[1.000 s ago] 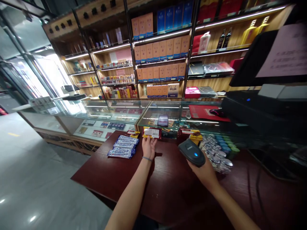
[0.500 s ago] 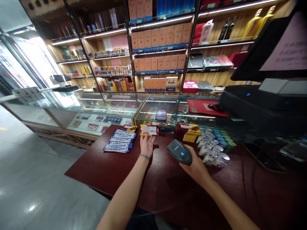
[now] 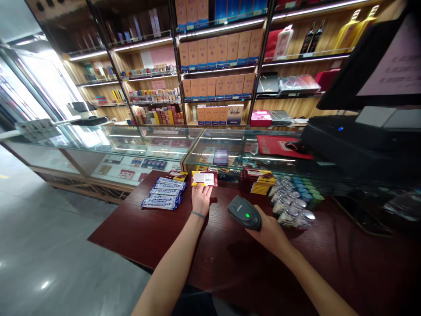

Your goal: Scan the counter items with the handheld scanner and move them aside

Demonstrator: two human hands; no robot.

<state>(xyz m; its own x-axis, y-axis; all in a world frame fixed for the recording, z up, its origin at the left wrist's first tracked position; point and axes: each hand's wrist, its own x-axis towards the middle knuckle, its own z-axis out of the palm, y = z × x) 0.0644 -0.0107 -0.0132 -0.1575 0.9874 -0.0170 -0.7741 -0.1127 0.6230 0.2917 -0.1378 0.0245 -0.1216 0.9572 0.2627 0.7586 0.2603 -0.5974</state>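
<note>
My left hand (image 3: 200,199) holds up a red and yellow snack packet (image 3: 204,178), its barcode label facing me. In my right hand (image 3: 268,226) is a dark barcode scanner (image 3: 244,212) with a green light on top, its head pointing toward the packet. Left of my left hand lie several blue and white slim packets (image 3: 164,193) in an overlapping row. One more red and yellow packet (image 3: 177,175) rests behind them. A stack of the same kind of packets (image 3: 258,181) stands beyond the scanner, beside several silver-lidded jars (image 3: 289,204).
Blue and green-lidded containers (image 3: 307,192) stand by the jars. A glass display counter (image 3: 158,145) runs behind the dark red table (image 3: 141,237). On the right are a monitor (image 3: 371,66), a mouse (image 3: 294,146) on a red mat (image 3: 272,149), and a cable.
The scanner's light has turned from blue to green, and its head has dipped slightly. The packet in my left hand has barely moved, its label looking brighter.
</note>
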